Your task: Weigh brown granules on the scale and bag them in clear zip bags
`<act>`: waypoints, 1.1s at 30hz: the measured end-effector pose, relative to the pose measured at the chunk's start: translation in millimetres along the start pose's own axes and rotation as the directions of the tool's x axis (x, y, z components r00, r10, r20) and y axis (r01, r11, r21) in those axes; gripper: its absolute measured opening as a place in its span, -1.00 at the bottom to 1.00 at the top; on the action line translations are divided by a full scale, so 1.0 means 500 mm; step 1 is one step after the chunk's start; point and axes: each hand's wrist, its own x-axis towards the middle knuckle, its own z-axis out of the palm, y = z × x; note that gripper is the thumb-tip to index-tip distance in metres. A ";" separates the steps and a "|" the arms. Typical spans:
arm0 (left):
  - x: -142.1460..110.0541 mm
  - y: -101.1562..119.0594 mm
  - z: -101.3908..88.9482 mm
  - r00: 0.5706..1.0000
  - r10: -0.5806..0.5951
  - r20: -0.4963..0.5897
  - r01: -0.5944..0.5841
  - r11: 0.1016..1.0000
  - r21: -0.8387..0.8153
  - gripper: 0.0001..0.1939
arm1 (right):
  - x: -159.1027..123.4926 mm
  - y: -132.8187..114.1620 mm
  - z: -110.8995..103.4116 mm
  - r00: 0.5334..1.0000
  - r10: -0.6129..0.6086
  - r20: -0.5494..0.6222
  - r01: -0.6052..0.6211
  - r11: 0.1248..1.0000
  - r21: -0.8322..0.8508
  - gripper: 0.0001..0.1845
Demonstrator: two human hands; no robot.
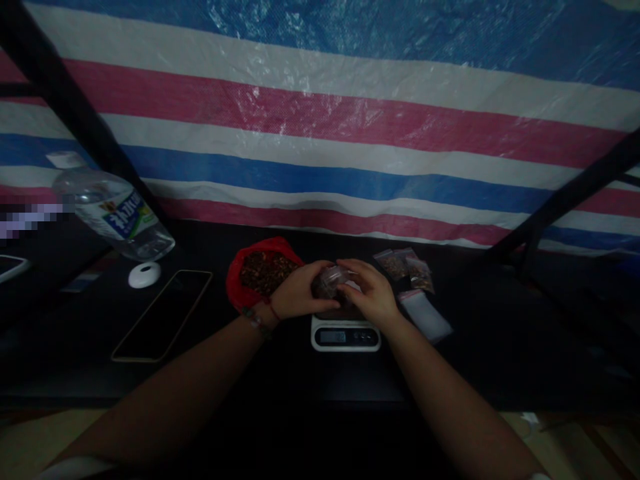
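Note:
Above the plate of a small white digital scale (346, 335), both hands close round a clear, shiny plastic thing (331, 281); whether it is a bag or a cup I cannot tell. My left hand (303, 290), with bead bracelets at the wrist, grips it from the left. From the right, my right hand (371, 293) curls its fingers against it. The scale's display is lit, its figures too dim to read surely. Just left of the hands lies an open red plastic bag (235, 277) full of small dark brown pieces (265, 270). The hands hide most of the scale's plate.
Right of the scale lie filled zip bags (419, 272) and a stack of flat clear zip bags (426, 315). To the left are a phone (163, 317), a white round case (145, 274) and a water bottle (117, 210). Striped sheeting (325, 127) hangs behind the black table (240, 373).

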 end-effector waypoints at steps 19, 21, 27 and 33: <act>0.001 -0.031 0.005 0.942 -0.209 -0.261 0.150 0.962 -0.228 -0.63 | 0.029 0.049 -0.066 0.990 -0.041 -0.137 -0.008 0.941 -0.338 -0.37; 0.004 -0.043 0.004 0.910 -0.268 -0.317 0.176 0.941 -0.291 -0.65 | 0.035 0.094 -0.085 0.981 0.014 -0.193 -0.098 0.896 -0.433 -0.44; 0.004 -0.039 -0.011 0.949 -0.214 -0.232 0.181 0.971 -0.155 -0.63 | 0.029 0.208 -0.094 0.950 0.283 -0.134 -0.306 0.747 -0.591 -0.62; 0.002 -0.031 -0.033 0.994 -0.094 0.056 0.094 0.996 0.010 -0.63 | 0.031 0.150 -0.122 0.959 0.248 -0.140 -0.283 0.777 -0.563 -0.49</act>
